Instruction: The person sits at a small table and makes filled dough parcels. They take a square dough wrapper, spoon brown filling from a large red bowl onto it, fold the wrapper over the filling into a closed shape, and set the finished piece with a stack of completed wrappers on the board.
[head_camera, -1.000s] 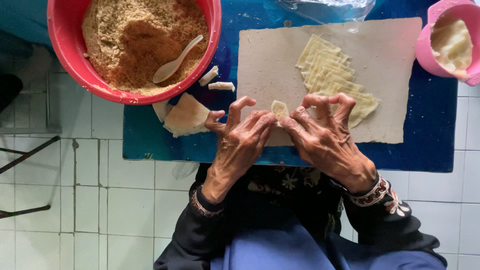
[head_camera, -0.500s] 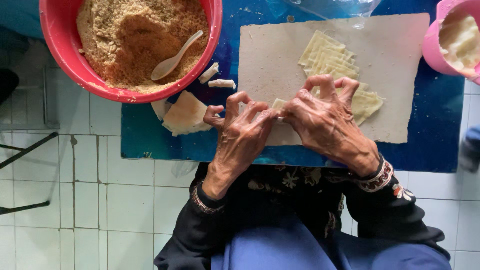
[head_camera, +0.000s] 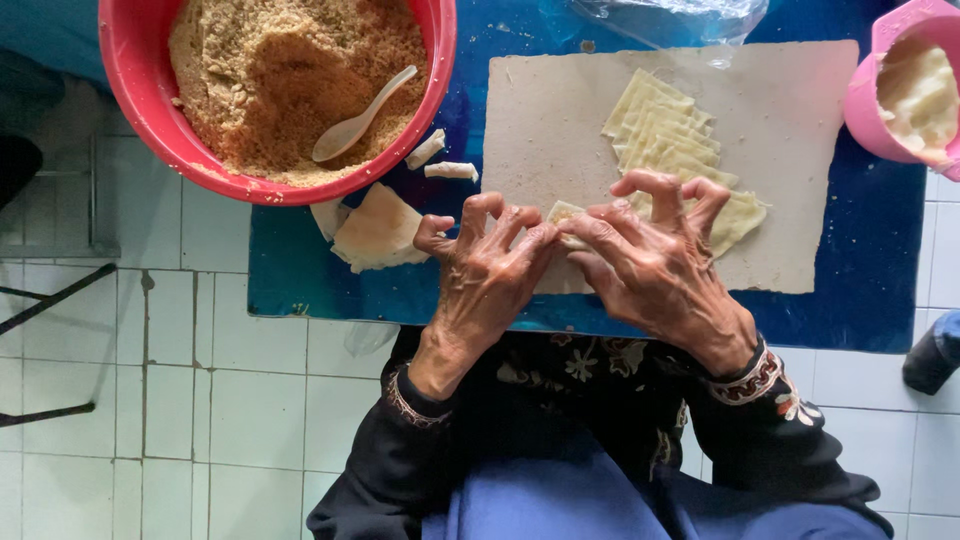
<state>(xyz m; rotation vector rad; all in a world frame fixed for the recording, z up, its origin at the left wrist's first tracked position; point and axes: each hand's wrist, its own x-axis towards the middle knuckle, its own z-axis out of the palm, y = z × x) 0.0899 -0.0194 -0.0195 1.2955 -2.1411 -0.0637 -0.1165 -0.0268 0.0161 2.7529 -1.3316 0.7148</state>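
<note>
Both my hands meet over a grey board (head_camera: 560, 120) on a blue table (head_camera: 860, 300). My left hand (head_camera: 485, 270) and my right hand (head_camera: 650, 260) pinch a small pale dough wrapper (head_camera: 562, 213) between their fingertips; most of it is hidden by the fingers. Just beyond my right hand lies a fanned stack of pale yellow wrappers (head_camera: 665, 135). A red bowl (head_camera: 125, 90) of brown crumbly filling (head_camera: 260, 80) with a white spoon (head_camera: 360, 115) stands at the far left.
Two small rolled pieces (head_camera: 440, 160) and folded dough sheets (head_camera: 375, 230) lie beside the red bowl. A pink cup (head_camera: 870, 100) with pale paste stands at the right edge. Clear plastic (head_camera: 680, 10) lies at the far side. White floor tiles surround the table.
My hands stay together on the small wrapper, fingers working it. The view has shifted slightly, so bowl and board sit a little differently in frame.
</note>
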